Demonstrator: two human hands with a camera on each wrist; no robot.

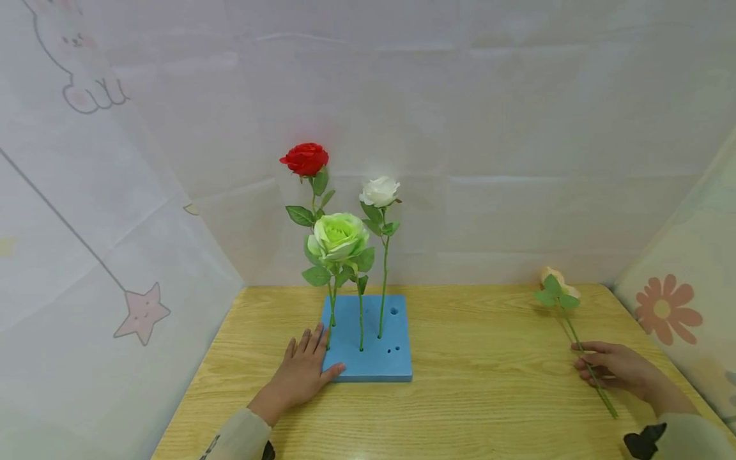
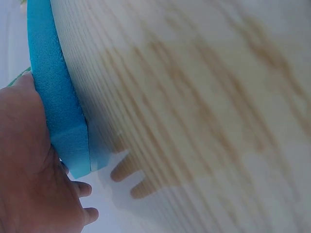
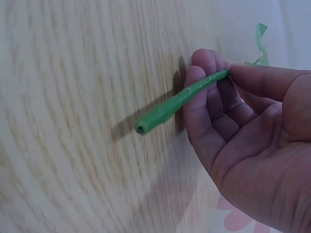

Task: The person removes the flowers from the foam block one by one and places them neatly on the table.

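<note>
The red flower (image 1: 305,159), white flower (image 1: 380,191) and green flower (image 1: 339,236) are stood in the block (image 1: 374,361); the peach flower (image 1: 560,295) is apparently left to be planted. It is held over the worktop (image 1: 471,364) at the right, its stem pinched in the right hand's (image 1: 623,367) grip. The block's left edge is touched by the left hand (image 1: 305,370), fingers straight, thumb apart, nothing clamped. Unfilled holes (image 1: 393,311) are seen at the block's right; no obstacle is seen between block and peach flower.
</note>
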